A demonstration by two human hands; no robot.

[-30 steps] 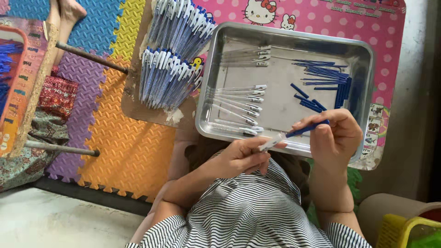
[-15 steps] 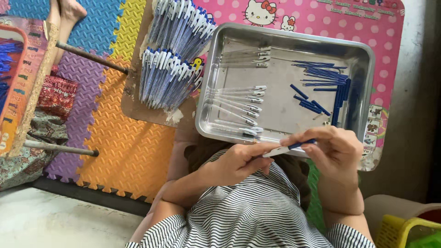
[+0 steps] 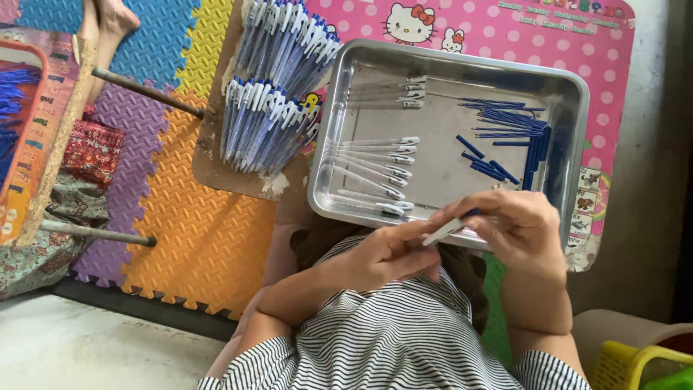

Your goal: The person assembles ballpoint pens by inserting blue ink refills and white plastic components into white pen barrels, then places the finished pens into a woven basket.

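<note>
— Hands first: where are they, from your seat?

— Both sit low in the middle of the frame, just below the near rim of the metal tray point(image 3: 328, 144). My left hand point(image 3: 386, 253) is curled, thumb and forefinger pinched on the pale end of a pen point(image 3: 449, 227). My right hand point(image 3: 516, 227) closes its fingers over the pen's blue end, so both hands grip the one pen, which lies tilted between them and overlaps the tray's near edge.

— And inside the tray?

— Clear pen barrels point(image 3: 372, 170) with white tips lie in rows along the left half; thin blue refills point(image 3: 509, 130) are heaped at the right, some against the wall.

— Anything beside it?

— Upper left of the tray, bundles of finished pens point(image 3: 271, 94) fan out on a brown board point(image 3: 209, 155). Underneath are coloured foam mats point(image 3: 195, 238), and a pink dotted table top point(image 3: 505, 36) carries the tray. Bottom right corner shows a yellow basket point(image 3: 635, 361).
</note>
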